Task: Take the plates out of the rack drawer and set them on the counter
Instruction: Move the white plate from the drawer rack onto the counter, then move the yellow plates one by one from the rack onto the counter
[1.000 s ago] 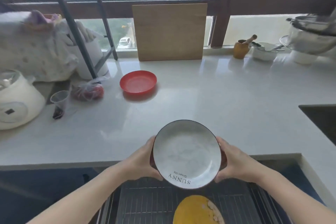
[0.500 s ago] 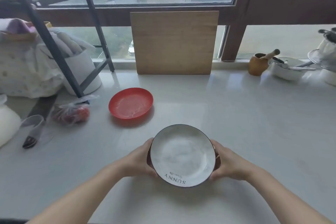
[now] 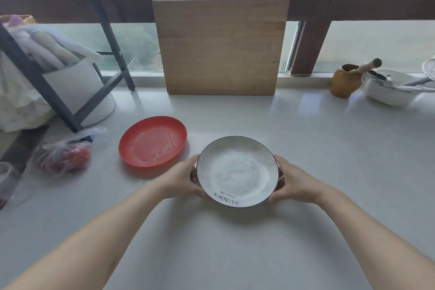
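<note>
Both arms were bare from the near edge of the view up to the wrists; no sleeve or cuff showed on either forearm. The left hand (image 3: pixel 182 178) wore no glove, ring or bracelet on the parts that were visible, and the right hand (image 3: pixel 294 182) was likewise bare, with no watch or band at the wrist. The forearms were slim and smooth, widening toward the near corners of the view because of the wide-angle lens. Most of each hand's fingers were hidden, so the nails could not be made out.
</note>
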A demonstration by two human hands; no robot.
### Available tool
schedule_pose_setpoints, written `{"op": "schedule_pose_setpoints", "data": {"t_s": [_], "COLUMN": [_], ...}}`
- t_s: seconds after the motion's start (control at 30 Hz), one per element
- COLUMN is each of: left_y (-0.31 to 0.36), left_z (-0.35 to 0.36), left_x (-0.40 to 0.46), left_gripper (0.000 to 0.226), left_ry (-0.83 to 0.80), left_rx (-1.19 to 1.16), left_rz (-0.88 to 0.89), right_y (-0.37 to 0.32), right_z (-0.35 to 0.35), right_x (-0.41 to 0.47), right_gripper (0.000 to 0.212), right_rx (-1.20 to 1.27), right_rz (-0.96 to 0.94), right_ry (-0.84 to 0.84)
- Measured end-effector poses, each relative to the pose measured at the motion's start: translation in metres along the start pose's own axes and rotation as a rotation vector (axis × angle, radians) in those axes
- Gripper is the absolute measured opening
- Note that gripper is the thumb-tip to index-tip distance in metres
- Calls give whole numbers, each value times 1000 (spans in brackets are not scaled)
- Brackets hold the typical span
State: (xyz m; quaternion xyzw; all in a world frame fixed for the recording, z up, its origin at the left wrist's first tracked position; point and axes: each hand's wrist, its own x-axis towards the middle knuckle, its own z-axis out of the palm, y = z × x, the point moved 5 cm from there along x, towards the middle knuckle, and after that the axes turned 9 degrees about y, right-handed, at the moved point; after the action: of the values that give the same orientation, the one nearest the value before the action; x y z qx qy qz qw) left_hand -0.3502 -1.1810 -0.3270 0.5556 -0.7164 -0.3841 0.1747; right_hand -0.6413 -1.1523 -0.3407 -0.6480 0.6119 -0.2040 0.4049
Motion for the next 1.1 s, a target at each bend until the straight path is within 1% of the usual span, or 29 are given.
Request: {"op": "schedule_pose_setpoints", "data": {"t_s": [0.1,0.27,0.37,0.57,0.6,0.63,0.67,0.73,0.77,0.83,0.93,1.1], "left_y": [2,3,4,2,2,1,0,-2,-3,-3,1,15], "left_z": [-6,-13,-15,-13,-13,-12,-12,-9,-7,-3,3,20], "left_x": [16,38,45,49,49,48,46,40,36,25,0,-67], "left_gripper": [80,72,68,68,68,69,73,88,95,103,104,101], "left_ry": [52,141,160,170,176,187,202,234,253,306,387,369], "left_rx": [68,93,92,72,71,70,66,47,30,-29,-114,-189], "left_rz": [-1,-16,-19,-41,-43,-50,-64,-112,-135,-160,-165,-113], "right_y": [1,2,2,5,7,8,10,12,14,17,21,15], "right_z": [-7,-14,-18,-19,-19,-18,-17,-13,-11,-6,3,24], "right_x": [18,41,49,55,55,55,53,45,38,21,-14,-88], "right_gripper": [102,94,87,85,87,94,107,126,130,130,126,123], "right_rx": [28,74,63,64,52,43,36,13,1,9,54,88], "right_rz": [10,22,19,41,44,51,64,95,107,135,164,178], "right_ry": [26,84,95,116,130,149,171,210,231,281,350,396]}}
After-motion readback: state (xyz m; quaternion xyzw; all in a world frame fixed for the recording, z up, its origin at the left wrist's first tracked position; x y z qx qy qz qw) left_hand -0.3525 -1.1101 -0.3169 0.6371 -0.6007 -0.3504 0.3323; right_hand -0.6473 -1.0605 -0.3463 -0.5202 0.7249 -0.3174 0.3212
